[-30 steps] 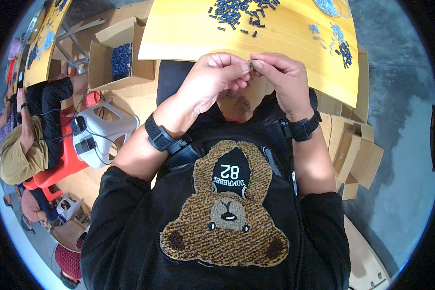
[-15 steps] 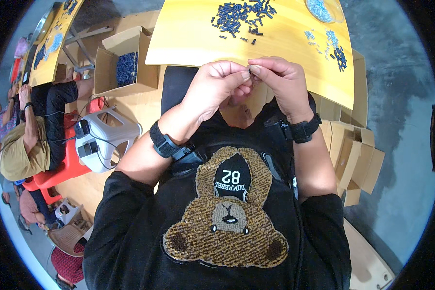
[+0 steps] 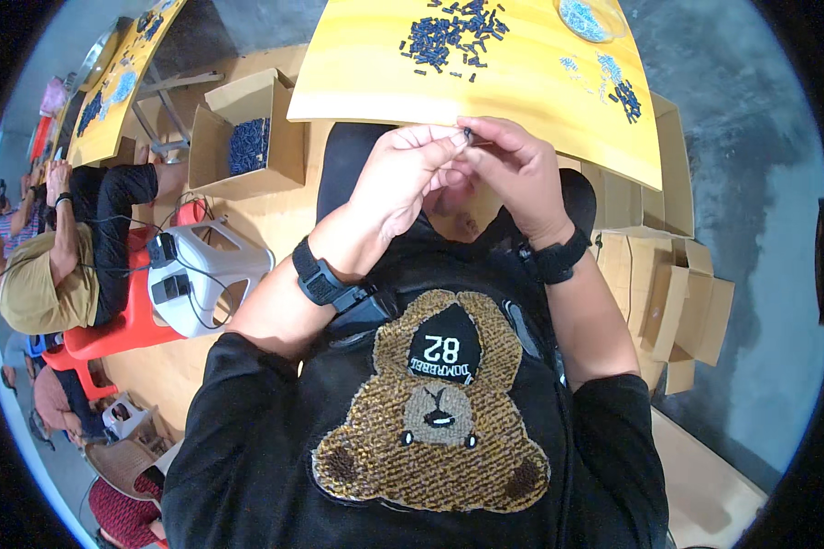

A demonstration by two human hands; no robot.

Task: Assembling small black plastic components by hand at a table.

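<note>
My left hand [image 3: 401, 174] and my right hand [image 3: 525, 174] meet just off the near edge of the yellow table [image 3: 357, 96]. Between their fingertips is a small black plastic part [image 3: 468, 134], mostly hidden by thumbs and forefingers. Both hands are closed in a pinch around it. Beyond them on the tabletop lies a loose heap of small black parts [image 3: 435, 44]. To the right, another cluster of black parts [image 3: 625, 101] lies beside little clear bluish pieces [image 3: 609, 66]. More such pieces fill a round clear bowl [image 3: 584, 20] at the far right.
An open cardboard box [image 3: 284, 142] with dark parts stands on the floor at the left. Nearby are a white stool [image 3: 206, 284] and a red stool [image 3: 119, 320]; a person in a tan shirt [image 3: 46, 284] sits there. Empty cartons [image 3: 691, 306] lie at the right.
My hands have shifted slightly left, and the right thumb has slid down from the left thumb. The black part now shows more between the fingertips. The whole view has shifted a little.
</note>
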